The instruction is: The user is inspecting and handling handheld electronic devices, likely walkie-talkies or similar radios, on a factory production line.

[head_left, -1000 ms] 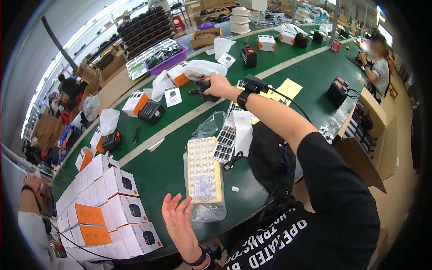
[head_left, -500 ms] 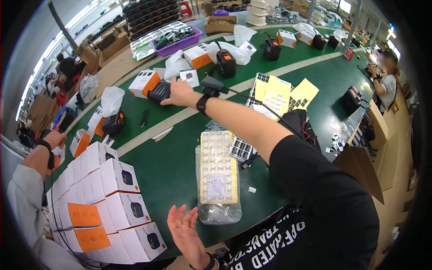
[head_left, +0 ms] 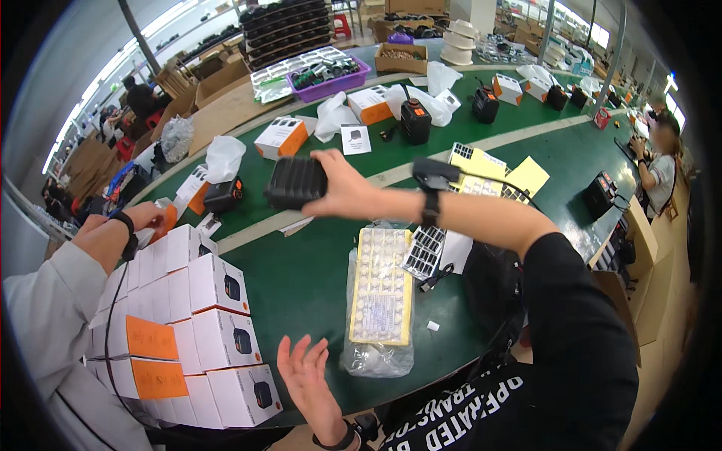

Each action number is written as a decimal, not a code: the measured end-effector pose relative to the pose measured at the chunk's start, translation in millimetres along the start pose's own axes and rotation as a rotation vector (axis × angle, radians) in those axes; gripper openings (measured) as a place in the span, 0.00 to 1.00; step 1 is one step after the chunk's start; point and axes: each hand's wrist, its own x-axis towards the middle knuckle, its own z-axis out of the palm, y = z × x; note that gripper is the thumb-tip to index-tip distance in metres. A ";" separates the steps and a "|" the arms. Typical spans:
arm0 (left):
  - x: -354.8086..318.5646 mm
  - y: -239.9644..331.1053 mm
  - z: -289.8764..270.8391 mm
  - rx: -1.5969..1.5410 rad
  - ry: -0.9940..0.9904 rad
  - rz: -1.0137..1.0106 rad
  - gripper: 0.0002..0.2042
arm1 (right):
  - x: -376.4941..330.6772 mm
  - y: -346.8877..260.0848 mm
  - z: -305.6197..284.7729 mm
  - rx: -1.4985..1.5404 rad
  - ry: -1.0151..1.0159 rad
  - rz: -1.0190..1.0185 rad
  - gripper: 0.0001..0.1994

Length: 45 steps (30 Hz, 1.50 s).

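Note:
My right hand (head_left: 335, 185) grips a black ribbed box-shaped device (head_left: 297, 183) by its right end, holding it above the green table (head_left: 289, 289). My left hand (head_left: 307, 387) is empty near the table's front edge, palm up and fingers spread. Between the two hands and a little to the right lies a clear plastic bag (head_left: 380, 361) around a yellow-backed sheet of small white pieces (head_left: 381, 286). Just left of my left hand stand stacked white boxes (head_left: 244, 395) with a black device pictured on them.
At the left, a co-worker's hands (head_left: 147, 218) are at a small orange-and-white box. Along the far side stand open white-and-orange boxes (head_left: 282, 137), white plastic bags (head_left: 226, 158) and black devices (head_left: 415, 120). Yellow sheets (head_left: 481, 167) and a cable (head_left: 436, 278) lie to the right.
My right hand has lifted the black ribbed device off the table and drawn it nearer. My left hand stays open. The co-worker's hands have moved inward to a box.

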 end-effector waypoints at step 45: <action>-22.7 45.1 97.5 -0.271 -0.118 -0.027 0.21 | -214.4 -117.1 -119.0 1.009 -0.210 0.063 0.41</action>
